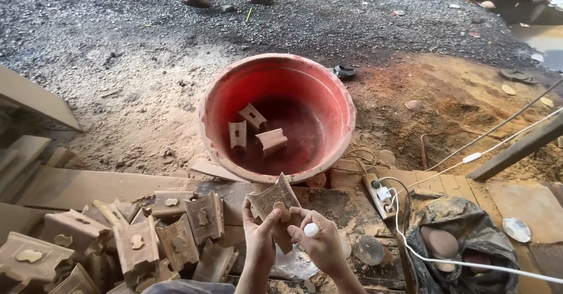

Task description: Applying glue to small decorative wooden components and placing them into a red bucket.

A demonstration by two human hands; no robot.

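Carved wood block worked over by hand, near a red basin

Left hand point(260, 235) grips the block point(274, 203) upright; right hand point(319, 244) pinches a small white piece point(311, 229) against it. Finishing seems underway; a steady grip matters, basin point(211, 103) just beyond, more blocks point(138, 244) piled left.

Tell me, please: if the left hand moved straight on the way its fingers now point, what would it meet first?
Beyond the carved brown wooden piece that the left hand holds, probably the rim of the big red plastic basin; depth is unclear.
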